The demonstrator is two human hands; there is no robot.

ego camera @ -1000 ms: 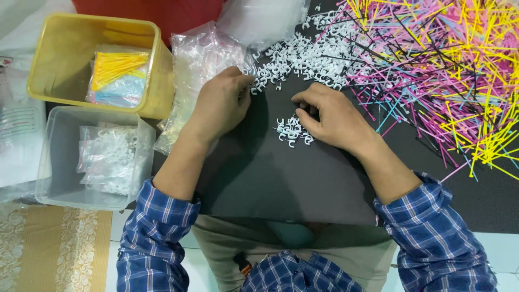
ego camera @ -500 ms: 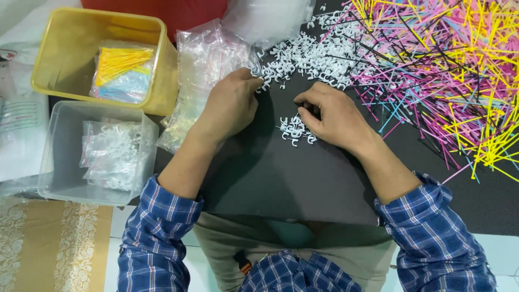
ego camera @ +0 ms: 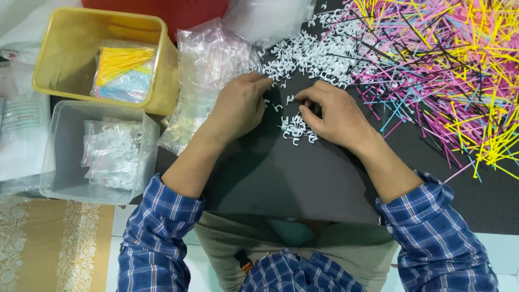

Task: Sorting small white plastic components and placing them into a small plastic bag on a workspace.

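White plastic clips lie in a small cluster on the black mat, right hand pinching one beside it, left hand half-curled and empty just left, sorting seemingly midway.

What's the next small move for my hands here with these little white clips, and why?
Probably slide the loose white clips by the left hand down to the small pile under the right hand: they lie apart from both that pile and the big heap.
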